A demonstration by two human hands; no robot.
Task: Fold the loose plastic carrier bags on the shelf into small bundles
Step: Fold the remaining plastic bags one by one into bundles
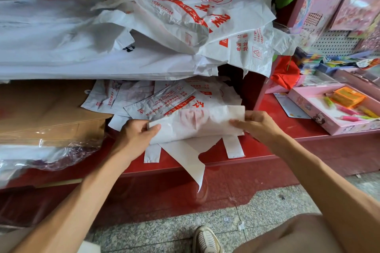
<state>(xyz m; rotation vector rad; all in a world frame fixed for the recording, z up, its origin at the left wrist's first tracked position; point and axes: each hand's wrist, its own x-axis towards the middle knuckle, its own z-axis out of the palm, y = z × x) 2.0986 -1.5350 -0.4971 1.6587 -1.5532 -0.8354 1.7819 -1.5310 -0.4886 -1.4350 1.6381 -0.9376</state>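
Observation:
A white plastic carrier bag [195, 124] with faint red print lies folded lengthwise at the front of the red lower shelf [257, 150]. My left hand [136, 135] pinches its left end with thumb on top. My right hand [257, 123] pinches its right end. Its handle strips hang over the shelf's front edge. Behind it lie several flat printed bags [148, 98]. On the upper shelf sits a big loose heap of white bags with red lettering [185, 22].
Brown cardboard sheets [47, 109] and clear plastic wrap [51, 154] fill the lower shelf's left. A pink tray of stationery [308, 96] and a pegboard display [339, 16] stand at the right. Speckled floor and a shoe [206, 239] lie below.

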